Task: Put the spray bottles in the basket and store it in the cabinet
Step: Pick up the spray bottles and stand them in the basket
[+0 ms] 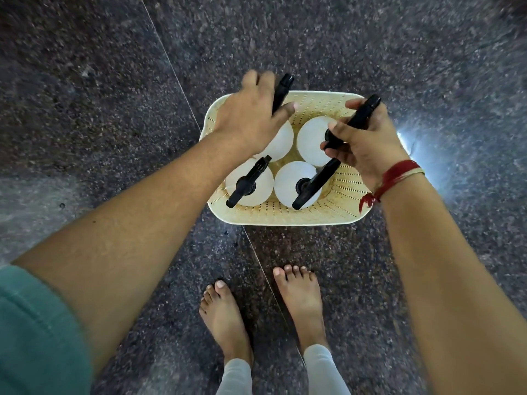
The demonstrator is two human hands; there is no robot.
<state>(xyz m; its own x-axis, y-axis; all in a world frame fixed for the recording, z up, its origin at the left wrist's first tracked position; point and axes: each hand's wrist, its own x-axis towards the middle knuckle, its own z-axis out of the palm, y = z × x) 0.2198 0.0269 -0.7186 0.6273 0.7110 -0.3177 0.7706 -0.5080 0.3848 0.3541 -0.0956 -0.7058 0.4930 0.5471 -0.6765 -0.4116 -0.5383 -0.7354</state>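
Four white spray bottles (249, 182) stand upright inside cream basket (285, 216) on floor (85, 109). Left hand (251, 115) clasps black trigger head of far-left bottle; right hand (368, 143) grips head of far-right bottle. Loading looks nearly finished. Left to do: release, carry basket to cabinet, not in view.

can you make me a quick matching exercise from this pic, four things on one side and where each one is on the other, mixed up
Things:
1. left hand
2. right hand
3. basket
4. wrist thread

Places:
A. on the dark stone floor
B. gripping the far-right bottle by its black sprayer
C. tied around the right wrist
D. on the far-left bottle's sprayer

Pairs: 1-D, 2-B, 3-A, 4-C
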